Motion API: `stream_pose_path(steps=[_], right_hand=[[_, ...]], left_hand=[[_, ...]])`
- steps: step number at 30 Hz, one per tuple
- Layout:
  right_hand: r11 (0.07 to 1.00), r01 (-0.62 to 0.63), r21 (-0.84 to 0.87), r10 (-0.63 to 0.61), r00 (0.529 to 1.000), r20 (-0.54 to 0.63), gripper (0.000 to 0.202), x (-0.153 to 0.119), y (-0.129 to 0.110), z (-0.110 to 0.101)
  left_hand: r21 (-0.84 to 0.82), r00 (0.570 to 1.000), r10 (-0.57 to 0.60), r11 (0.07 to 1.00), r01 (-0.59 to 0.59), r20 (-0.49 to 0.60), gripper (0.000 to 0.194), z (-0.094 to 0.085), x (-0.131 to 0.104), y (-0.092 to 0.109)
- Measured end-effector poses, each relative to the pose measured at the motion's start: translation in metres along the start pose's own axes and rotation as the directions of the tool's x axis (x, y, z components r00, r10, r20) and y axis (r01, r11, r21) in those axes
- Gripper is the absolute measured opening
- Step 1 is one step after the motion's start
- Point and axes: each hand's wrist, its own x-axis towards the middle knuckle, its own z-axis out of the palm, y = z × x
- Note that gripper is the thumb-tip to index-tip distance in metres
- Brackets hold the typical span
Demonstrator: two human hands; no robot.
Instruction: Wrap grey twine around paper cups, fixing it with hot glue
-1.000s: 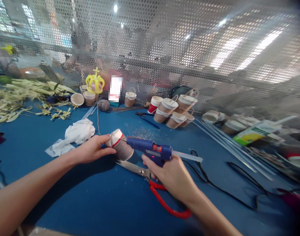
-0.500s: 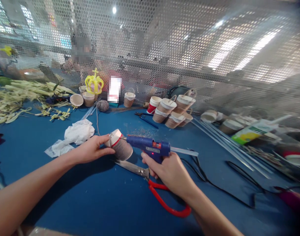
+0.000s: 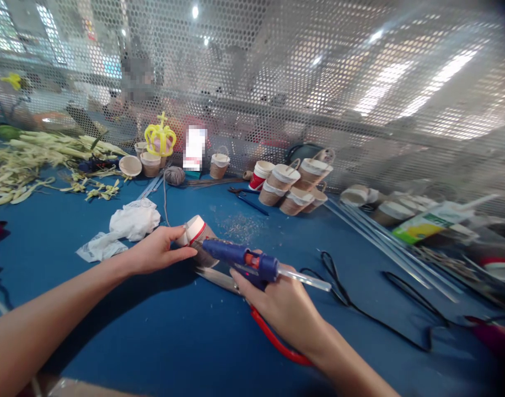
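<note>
My left hand (image 3: 166, 248) is closed on a paper cup (image 3: 197, 227) that lies tilted, its lower part wrapped in grey-brown yarn and a red band showing near the white rim. In my right hand (image 3: 277, 300) is a blue hot glue gun (image 3: 240, 258), with a clear glue stick (image 3: 305, 277) poking out of its back. The gun's nozzle is at the cup's side, by the red band; whether it touches I cannot tell. Beneath the right hand lie scissors with red handles (image 3: 273, 339), partly hidden. Grey yarn runs from a ball (image 3: 174, 175) toward the cup.
White crumpled tissue (image 3: 134, 220) lies left of the cup. Wrapped cups with handles (image 3: 283, 179), pliers (image 3: 248, 199) and a phone (image 3: 194, 146) stand or lie farther back. Clear glue sticks (image 3: 380, 248) and a black cord (image 3: 347, 303) are at right, dried husks (image 3: 49, 149) at left.
The glue gun has shifted left and slightly down, its nozzle moving across the cup's side. My right hand covers more of the scissors. My left hand keeps its hold on the cup.
</note>
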Motion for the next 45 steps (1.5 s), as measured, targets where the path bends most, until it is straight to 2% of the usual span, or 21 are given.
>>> stream_pose_path(steps=[3,9,13,16,28,33,37,40,45], right_hand=[[1.0,0.027,0.003,-0.027,0.999,-0.023,0.016,-0.003,0.002,0.006],[0.997,-0.033,0.074,0.033,0.999,0.0,0.017,-0.003,0.006,0.007],[0.96,-0.211,0.185,0.199,0.977,0.08,0.025,0.0,0.005,0.001],[0.911,-0.315,0.267,0.305,0.949,0.077,0.025,0.004,0.002,-0.003],[0.919,-0.296,0.261,0.291,0.955,0.058,0.027,0.012,0.01,0.001],[0.875,-0.284,0.393,0.27,0.959,0.092,0.024,0.018,0.018,-0.001],[0.776,-0.334,0.535,0.402,0.915,-0.013,0.019,0.027,0.031,-0.006],[0.768,-0.388,0.509,0.464,0.885,-0.027,0.016,0.036,0.045,-0.008],[0.774,-0.499,0.39,0.529,0.848,0.037,0.019,0.052,0.061,0.001]], left_hand=[[-0.009,1.0,0.011,1.0,-0.011,-0.003,0.024,0.0,0.0,-0.001],[0.019,1.0,0.016,1.0,-0.016,-0.011,0.022,0.0,0.0,-0.001],[0.037,0.999,0.037,0.999,-0.037,-0.003,0.021,-0.001,-0.001,-0.001],[0.054,0.999,0.041,0.998,-0.041,0.006,0.022,-0.002,-0.001,0.0],[0.026,0.997,0.069,0.997,-0.07,0.037,0.026,-0.002,-0.001,0.001],[0.047,0.998,0.05,0.998,-0.051,0.024,0.026,-0.002,0.0,0.001],[0.067,0.999,0.043,0.997,-0.043,0.001,0.026,-0.001,0.0,0.001],[0.085,0.999,0.047,0.995,-0.045,-0.015,0.026,0.0,0.0,0.001],[0.109,0.996,0.067,0.992,-0.061,-0.053,0.027,0.0,0.0,0.0]])
